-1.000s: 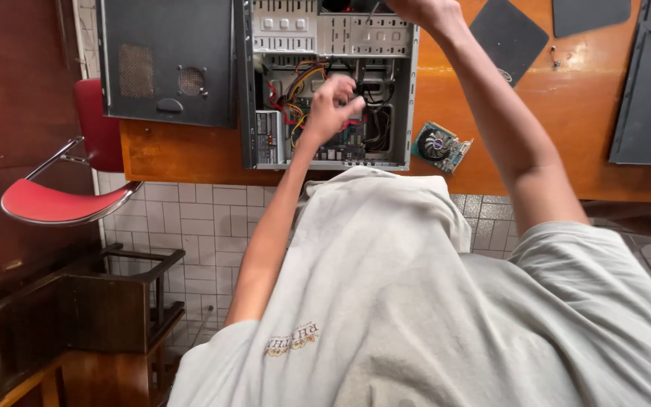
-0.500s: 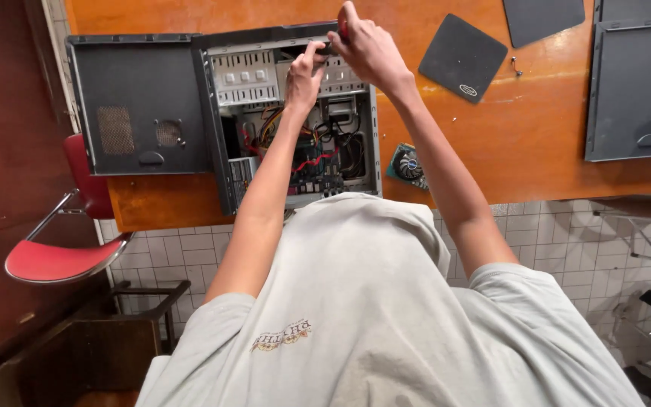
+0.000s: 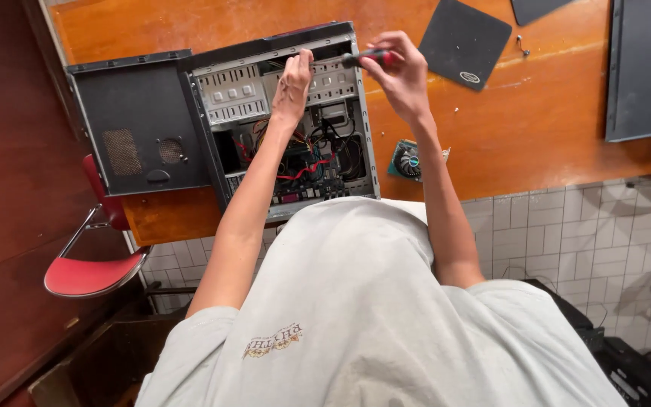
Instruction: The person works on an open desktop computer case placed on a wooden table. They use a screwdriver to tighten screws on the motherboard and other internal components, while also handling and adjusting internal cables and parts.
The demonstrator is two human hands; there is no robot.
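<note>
Low in the frame a grey T-shirt [image 3: 386,332] fills the view, and both bare arms reach up from it over the open metal computer case [image 3: 284,120] lying flat on the orange wooden table [image 3: 551,113], its side off so the wiring faces upward. The left hand [image 3: 293,83] rests fingers-down on the drive cage at the case's upper middle, seemingly steadying it without clasping anything. Just beside it, at the case's top edge, the right hand [image 3: 401,71] is clenched round a red-and-black-handled screwdriver [image 3: 367,57].

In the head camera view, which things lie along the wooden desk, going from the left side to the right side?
Dark side panel → open computer case → left hand → right hand holding a screwdriver → black mouse pad → dark panel at the right edge.
</note>
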